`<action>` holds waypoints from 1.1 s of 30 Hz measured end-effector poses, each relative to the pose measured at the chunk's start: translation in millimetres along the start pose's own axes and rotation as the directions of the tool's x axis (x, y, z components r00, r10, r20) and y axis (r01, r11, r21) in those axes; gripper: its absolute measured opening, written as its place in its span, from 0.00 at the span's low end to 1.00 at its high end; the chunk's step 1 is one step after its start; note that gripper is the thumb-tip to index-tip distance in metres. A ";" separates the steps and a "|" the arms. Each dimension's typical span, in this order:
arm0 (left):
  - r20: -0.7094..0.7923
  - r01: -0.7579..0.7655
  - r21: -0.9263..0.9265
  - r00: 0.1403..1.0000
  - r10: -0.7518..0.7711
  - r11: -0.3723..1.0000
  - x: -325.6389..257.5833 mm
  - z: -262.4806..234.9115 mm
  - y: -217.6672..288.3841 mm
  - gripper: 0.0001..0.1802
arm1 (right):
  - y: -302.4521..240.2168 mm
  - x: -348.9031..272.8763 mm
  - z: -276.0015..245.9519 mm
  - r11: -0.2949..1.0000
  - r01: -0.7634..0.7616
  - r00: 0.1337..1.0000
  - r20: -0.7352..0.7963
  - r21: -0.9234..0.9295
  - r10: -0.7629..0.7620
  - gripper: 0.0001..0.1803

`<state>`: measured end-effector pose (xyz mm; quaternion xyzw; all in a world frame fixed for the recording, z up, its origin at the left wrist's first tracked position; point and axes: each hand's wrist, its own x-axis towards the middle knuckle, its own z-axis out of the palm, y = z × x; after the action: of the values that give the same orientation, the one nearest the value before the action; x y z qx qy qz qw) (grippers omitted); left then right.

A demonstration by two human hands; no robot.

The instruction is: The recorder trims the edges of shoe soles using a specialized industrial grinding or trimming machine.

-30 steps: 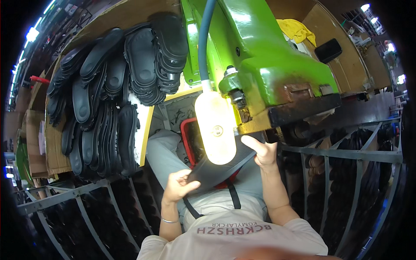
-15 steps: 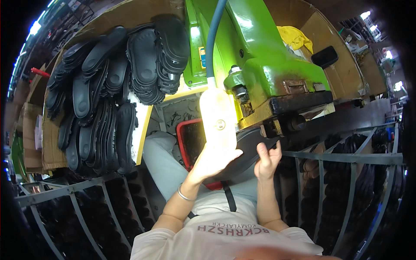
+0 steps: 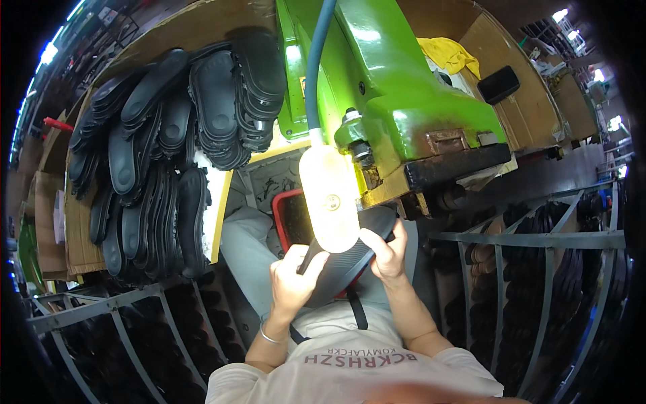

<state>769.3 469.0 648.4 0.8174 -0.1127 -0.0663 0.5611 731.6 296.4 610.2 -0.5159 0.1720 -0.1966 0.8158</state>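
Both my hands hold a black shoe sole (image 3: 342, 264) above my lap, with ridges showing on its face. My left hand (image 3: 292, 281) grips its left edge, thumb in front. On the far right edge, my right hand (image 3: 389, 254) pinches it between thumb and fingers. A bright lamp (image 3: 330, 202) on a blue-grey hose hangs over the sole and hides part of it. Just beyond stands a green machine (image 3: 431, 101), its dark, worn head (image 3: 457, 161) near my right hand.
Stacks of black soles (image 3: 219, 94) lie on the table at left. Below, a red-rimmed bin (image 3: 277, 209) stands between my legs. Metal racks (image 3: 538, 240) filled with dark soles flank both sides. A yellow cloth (image 3: 449, 55) lies in a cardboard box behind the machine.
The sole has come away from the machine head toward me and tilted. My left hand has moved from behind the lamp to its left edge; my right hand has shifted left and closed on it.
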 end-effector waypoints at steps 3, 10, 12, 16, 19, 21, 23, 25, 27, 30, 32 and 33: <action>-0.034 0.051 -0.286 0.997 -0.064 0.957 -13.6 18.2 -12.7 0.08 | -4.3 6.8 -0.1 0.995 0.012 0.996 0.090 -0.104 -0.003 0.17; 0.201 -0.077 -0.085 0.975 0.093 0.993 40.7 42.9 13.6 0.12 | 2.3 -36.1 -13.9 0.978 -0.130 0.991 -0.007 -0.166 0.131 0.25; 0.224 -0.067 -0.080 0.971 0.083 0.995 43.3 53.5 5.2 0.12 | -3.6 -71.4 -27.5 0.903 -0.149 0.951 0.192 -0.403 0.243 0.25; 0.064 -0.213 -0.257 0.969 0.237 0.943 25.5 55.4 -4.0 0.10 | -3.3 -118.1 -85.3 0.857 -0.461 0.863 0.110 -0.229 0.493 0.25; 0.120 -0.078 -0.366 0.984 0.130 0.927 19.9 51.7 -1.3 0.09 | -29.0 -107.8 -101.2 0.975 -0.220 0.972 -0.071 0.041 0.222 0.25; 0.113 -0.193 -0.157 0.971 0.212 0.968 23.6 60.1 -2.2 0.09 | -45.1 -92.1 -117.1 0.994 -0.095 0.973 -0.204 0.051 0.103 0.23; 0.116 -0.188 -0.089 0.973 0.197 0.978 24.3 66.8 -4.4 0.09 | -60.1 -66.7 -122.6 0.999 -0.009 0.962 -0.274 -0.040 -0.002 0.20; 0.109 -0.175 -0.017 0.978 0.176 0.984 27.0 68.2 -4.9 0.09 | -74.3 -34.5 -121.2 0.995 0.055 0.961 -0.267 -0.087 -0.077 0.17; 0.108 -0.235 -0.012 0.966 0.235 0.972 34.1 66.4 -1.3 0.10 | -84.0 -0.6 -113.6 0.990 0.083 0.970 -0.217 -0.111 -0.106 0.15; 0.125 -0.103 -0.302 0.981 0.147 0.948 37.2 51.7 6.3 0.14 | -97.5 40.5 -92.4 0.988 0.092 0.987 -0.120 -0.121 -0.106 0.15; -0.028 -0.500 -0.114 0.865 0.500 0.858 45.4 41.9 5.8 0.11 | -88.5 60.2 -89.3 0.991 0.092 0.994 -0.044 -0.102 -0.097 0.15; -0.078 -0.400 -0.190 0.916 0.392 0.896 45.8 34.2 13.9 0.10 | -82.3 66.9 -89.2 0.992 0.095 0.995 0.026 -0.083 -0.093 0.15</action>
<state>804.0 421.6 649.8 0.7170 -0.2587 0.0537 0.6450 734.4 161.8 643.4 -0.5594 0.1463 -0.2218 0.7852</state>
